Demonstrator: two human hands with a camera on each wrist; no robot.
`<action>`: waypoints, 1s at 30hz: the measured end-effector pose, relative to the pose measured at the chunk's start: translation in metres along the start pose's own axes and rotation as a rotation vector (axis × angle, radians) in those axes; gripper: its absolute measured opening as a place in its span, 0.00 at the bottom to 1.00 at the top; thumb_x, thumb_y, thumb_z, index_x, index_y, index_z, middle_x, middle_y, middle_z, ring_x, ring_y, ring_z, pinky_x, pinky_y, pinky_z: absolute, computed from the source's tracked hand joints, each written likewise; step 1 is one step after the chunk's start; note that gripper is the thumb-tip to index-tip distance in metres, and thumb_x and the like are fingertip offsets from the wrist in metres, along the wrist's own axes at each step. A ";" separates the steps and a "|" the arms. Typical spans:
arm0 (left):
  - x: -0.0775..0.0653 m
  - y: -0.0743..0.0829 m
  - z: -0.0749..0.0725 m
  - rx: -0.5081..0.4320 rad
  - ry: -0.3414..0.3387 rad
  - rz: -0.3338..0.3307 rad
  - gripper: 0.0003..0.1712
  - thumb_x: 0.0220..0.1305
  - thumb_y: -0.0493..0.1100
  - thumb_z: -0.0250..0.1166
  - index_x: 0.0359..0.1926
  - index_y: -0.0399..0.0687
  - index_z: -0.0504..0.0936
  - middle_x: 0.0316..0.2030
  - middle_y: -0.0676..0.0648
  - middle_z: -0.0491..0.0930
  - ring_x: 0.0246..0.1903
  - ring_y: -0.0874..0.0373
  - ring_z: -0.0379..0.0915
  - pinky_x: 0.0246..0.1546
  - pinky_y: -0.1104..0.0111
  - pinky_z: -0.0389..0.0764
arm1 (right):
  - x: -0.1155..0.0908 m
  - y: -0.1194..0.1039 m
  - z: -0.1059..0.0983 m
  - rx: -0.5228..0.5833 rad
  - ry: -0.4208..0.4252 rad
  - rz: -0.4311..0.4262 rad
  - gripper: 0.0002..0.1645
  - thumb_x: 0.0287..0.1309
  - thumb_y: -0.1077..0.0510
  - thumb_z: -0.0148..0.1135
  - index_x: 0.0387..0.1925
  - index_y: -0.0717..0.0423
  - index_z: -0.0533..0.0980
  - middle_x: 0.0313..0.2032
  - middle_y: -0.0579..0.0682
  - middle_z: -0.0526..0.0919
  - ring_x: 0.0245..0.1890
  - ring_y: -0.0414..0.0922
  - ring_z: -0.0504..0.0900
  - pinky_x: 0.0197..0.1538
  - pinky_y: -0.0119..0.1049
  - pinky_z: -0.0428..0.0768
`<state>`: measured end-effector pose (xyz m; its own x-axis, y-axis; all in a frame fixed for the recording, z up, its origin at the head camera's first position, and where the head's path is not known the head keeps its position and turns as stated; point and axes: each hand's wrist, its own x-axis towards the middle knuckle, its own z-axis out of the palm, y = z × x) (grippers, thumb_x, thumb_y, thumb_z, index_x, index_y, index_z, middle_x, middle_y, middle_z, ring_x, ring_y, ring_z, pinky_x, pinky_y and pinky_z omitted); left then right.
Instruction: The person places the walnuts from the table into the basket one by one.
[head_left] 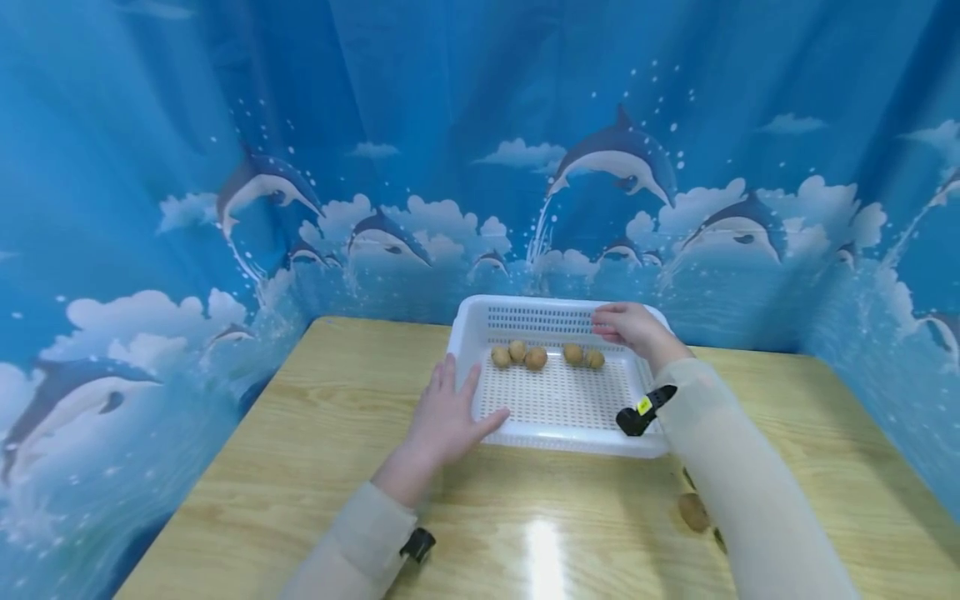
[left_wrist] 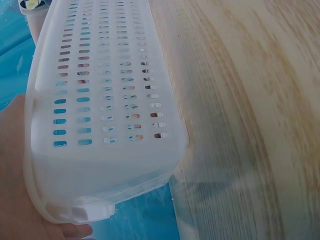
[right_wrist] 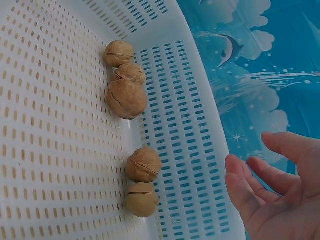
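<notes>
A white perforated plastic basket [head_left: 558, 437] rests on the table with several walnuts [head_left: 536, 358] along its far side. My left hand [head_left: 446, 417] lies over the basket's left rim, fingers spread. The left wrist view shows the basket's slotted outer wall [left_wrist: 105, 165] beside that hand. Above the far right part of the basket is my right hand [head_left: 633, 329], its fingers loosely bent. In the right wrist view nothing sits between those fingers [right_wrist: 240, 192], and two walnuts [right_wrist: 143, 165] touch each other near the basket wall.
More walnuts [head_left: 693, 512] lie on the wooden table [head_left: 322, 467] by my right forearm, partly hidden by the sleeve [head_left: 738, 475]. A blue curtain with dolphins [head_left: 450, 108] hangs behind the table and along its sides.
</notes>
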<state>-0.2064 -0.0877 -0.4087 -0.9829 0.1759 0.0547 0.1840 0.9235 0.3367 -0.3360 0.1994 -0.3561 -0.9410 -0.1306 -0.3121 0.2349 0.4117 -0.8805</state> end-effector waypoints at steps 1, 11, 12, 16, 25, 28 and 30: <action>0.000 0.000 0.000 -0.001 -0.003 0.000 0.51 0.56 0.75 0.48 0.72 0.51 0.52 0.71 0.36 0.34 0.69 0.38 0.31 0.64 0.46 0.50 | -0.002 0.000 -0.001 -0.004 0.000 -0.003 0.33 0.69 0.53 0.46 0.69 0.65 0.53 0.64 0.63 0.62 0.62 0.55 0.66 0.63 0.47 0.65; 0.001 -0.001 0.001 -0.011 -0.009 -0.008 0.51 0.56 0.76 0.48 0.72 0.52 0.51 0.72 0.37 0.34 0.69 0.39 0.31 0.63 0.45 0.51 | -0.036 0.000 -0.025 0.002 -0.066 -0.105 0.35 0.69 0.52 0.47 0.69 0.65 0.51 0.66 0.63 0.59 0.63 0.55 0.64 0.61 0.44 0.67; 0.002 -0.001 0.000 -0.016 -0.008 -0.007 0.51 0.56 0.75 0.48 0.72 0.52 0.51 0.72 0.37 0.34 0.69 0.39 0.31 0.63 0.44 0.51 | -0.041 0.001 -0.028 0.003 -0.076 -0.109 0.35 0.69 0.52 0.46 0.69 0.65 0.50 0.66 0.63 0.59 0.63 0.55 0.63 0.61 0.44 0.67; 0.003 -0.001 0.000 -0.021 -0.022 -0.007 0.51 0.56 0.75 0.49 0.72 0.52 0.50 0.71 0.37 0.32 0.69 0.39 0.30 0.63 0.44 0.50 | -0.061 0.009 -0.037 0.009 -0.108 -0.111 0.36 0.70 0.51 0.45 0.70 0.65 0.48 0.67 0.64 0.56 0.65 0.55 0.61 0.62 0.43 0.66; 0.004 -0.001 -0.002 -0.006 -0.021 0.008 0.51 0.56 0.76 0.47 0.72 0.52 0.49 0.71 0.36 0.32 0.69 0.38 0.32 0.63 0.45 0.50 | -0.096 0.040 -0.057 0.016 -0.101 -0.161 0.39 0.69 0.48 0.47 0.69 0.68 0.48 0.66 0.68 0.55 0.49 0.33 0.75 0.60 0.40 0.68; 0.003 -0.001 -0.001 -0.015 -0.017 0.003 0.51 0.57 0.75 0.48 0.72 0.52 0.50 0.71 0.36 0.33 0.69 0.38 0.32 0.63 0.45 0.51 | -0.104 0.050 -0.062 0.011 -0.102 -0.184 0.41 0.68 0.47 0.47 0.69 0.69 0.47 0.66 0.69 0.55 0.45 0.27 0.74 0.59 0.37 0.69; 0.003 -0.001 0.000 -0.026 -0.016 0.001 0.51 0.57 0.74 0.49 0.72 0.52 0.50 0.71 0.36 0.33 0.69 0.38 0.31 0.63 0.45 0.50 | -0.110 0.055 -0.065 -0.008 -0.097 -0.200 0.42 0.68 0.46 0.47 0.69 0.69 0.47 0.66 0.69 0.55 0.46 0.27 0.73 0.58 0.35 0.70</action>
<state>-0.2092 -0.0882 -0.4088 -0.9824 0.1823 0.0397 0.1842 0.9143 0.3606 -0.2348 0.2949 -0.3474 -0.9406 -0.2968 -0.1649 0.0435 0.3764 -0.9254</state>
